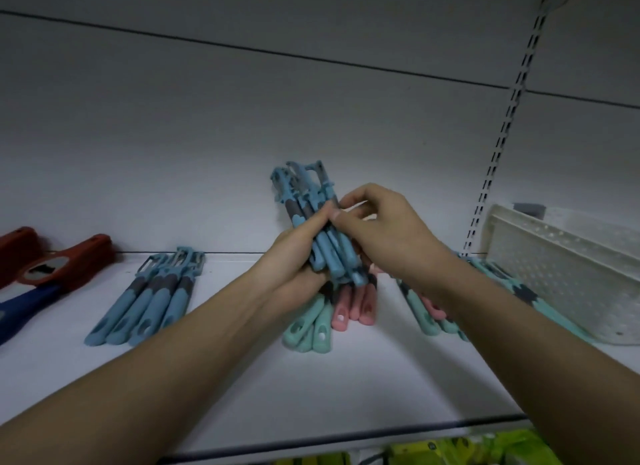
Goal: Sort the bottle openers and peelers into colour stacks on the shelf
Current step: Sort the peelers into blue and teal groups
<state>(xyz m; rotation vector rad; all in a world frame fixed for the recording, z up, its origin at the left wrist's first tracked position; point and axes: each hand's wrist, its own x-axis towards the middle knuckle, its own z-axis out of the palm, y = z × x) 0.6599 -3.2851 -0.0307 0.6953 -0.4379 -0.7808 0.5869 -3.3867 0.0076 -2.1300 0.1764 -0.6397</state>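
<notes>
Above the shelf (pixel 346 388), mid-frame, a bundle of blue peelers (pixel 313 218) stands nearly upright, blades up, handles down, clear of the shelf surface. Left hand (pixel 294 256) wraps round the lower handles from the left and carries the weight; right hand (pixel 381 222) pinches the bundle's upper right edge w/ thumb and fingertip, apparently squaring it up. Both grips closed on the bundle.

Directly below lie unsorted mint peelers (pixel 308 326) and pink peelers (pixel 356 305), touching each other. More mint and pink handles (pixel 433 315) sit under the right forearm, beside a white perforated basket (pixel 571 274). A finished blue stack (pixel 152 298) lies well to the left. Red bottle openers (pixel 69 260) and a dark blue one (pixel 20 312) sit at far left.

Risks, as judged: handles look smooth and only loosely aligned, so one peeler could slide out the bottom of the left-hand grip and drop into the mint/pink heap, re-mixing colours. Right fingertips work near the blade ends, so a nick is possible if the bundle shifts. Right forearm hangs just over the far-right handles and could sweep them toward the shelf edge. Setting the bundle down fast beside the blue stack could topple it.
</notes>
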